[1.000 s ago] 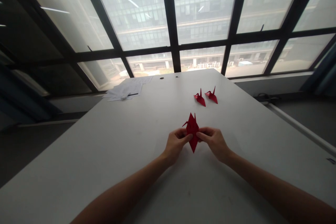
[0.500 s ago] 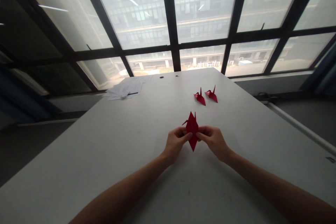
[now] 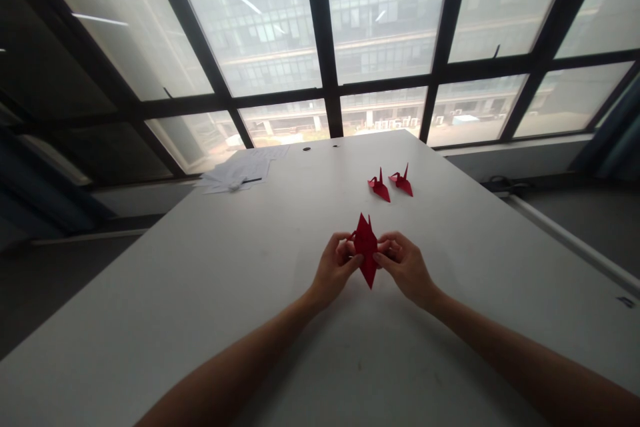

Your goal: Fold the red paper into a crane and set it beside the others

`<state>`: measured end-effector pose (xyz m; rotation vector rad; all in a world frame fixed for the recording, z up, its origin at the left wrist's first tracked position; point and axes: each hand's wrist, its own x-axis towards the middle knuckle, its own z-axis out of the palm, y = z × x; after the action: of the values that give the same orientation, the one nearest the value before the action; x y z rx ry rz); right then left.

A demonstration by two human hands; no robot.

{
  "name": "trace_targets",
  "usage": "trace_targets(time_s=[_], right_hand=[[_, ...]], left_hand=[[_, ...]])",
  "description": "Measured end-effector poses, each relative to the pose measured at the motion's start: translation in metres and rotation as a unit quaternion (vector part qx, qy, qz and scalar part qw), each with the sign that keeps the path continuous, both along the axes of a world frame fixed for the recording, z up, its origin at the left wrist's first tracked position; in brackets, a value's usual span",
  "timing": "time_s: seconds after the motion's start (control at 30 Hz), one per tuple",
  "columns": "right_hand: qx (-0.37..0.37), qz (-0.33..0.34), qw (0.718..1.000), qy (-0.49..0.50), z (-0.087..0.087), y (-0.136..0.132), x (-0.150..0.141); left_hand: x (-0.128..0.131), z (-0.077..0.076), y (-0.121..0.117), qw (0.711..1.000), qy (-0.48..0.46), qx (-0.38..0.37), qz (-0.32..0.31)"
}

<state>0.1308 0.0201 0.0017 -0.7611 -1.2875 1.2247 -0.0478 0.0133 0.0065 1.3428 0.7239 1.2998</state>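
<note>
Between my hands is a red origami crane (image 3: 367, 250), its pointed wings spread one away from me and one toward me. My left hand (image 3: 336, 267) pinches its left edge, thumb on top, with the fingers up by the thin bent head. On the other edge, my right hand (image 3: 406, 267) holds it between thumb and curled fingers. The narrow tail sticks up at the far side. Two finished-looking red paper cranes, one on the left (image 3: 380, 187) and one on the right (image 3: 402, 181), stand on the table beyond my hands.
The white table (image 3: 240, 247) reaches to the large windows. At its far left lie loose papers (image 3: 237, 170) with a dark pen (image 3: 251, 180) on them. A round dark hole (image 3: 307, 149) is near the far edge. A pale rail (image 3: 570, 230) runs beyond the right edge.
The fingers of both hands have lifted higher along the crane's sides, the left ones reaching its bent head. The crane's near wing tip has shifted slightly right. The two other cranes stay in place.
</note>
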Motion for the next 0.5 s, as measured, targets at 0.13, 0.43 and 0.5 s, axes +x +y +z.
trace_targets(time_s=[0.13, 0.43, 0.5], right_hand=[[0.017, 0.004, 1.0, -0.012, 0.0004, -0.0006, 0.0009], [0.075, -0.086, 0.987, -0.113, -0.0018, -0.0015, 0.0014], [0.101, -0.1, 0.98, -0.14, 0.0003, -0.003, 0.0015]], left_hand=[[-0.0007, 0.0032, -0.0005, 1.0, 0.008, -0.009, 0.013], [-0.0006, 0.0029, 0.0017, 0.991, 0.114, -0.022, 0.07], [-0.0006, 0.0025, 0.0015, 0.988, 0.127, -0.002, 0.084]])
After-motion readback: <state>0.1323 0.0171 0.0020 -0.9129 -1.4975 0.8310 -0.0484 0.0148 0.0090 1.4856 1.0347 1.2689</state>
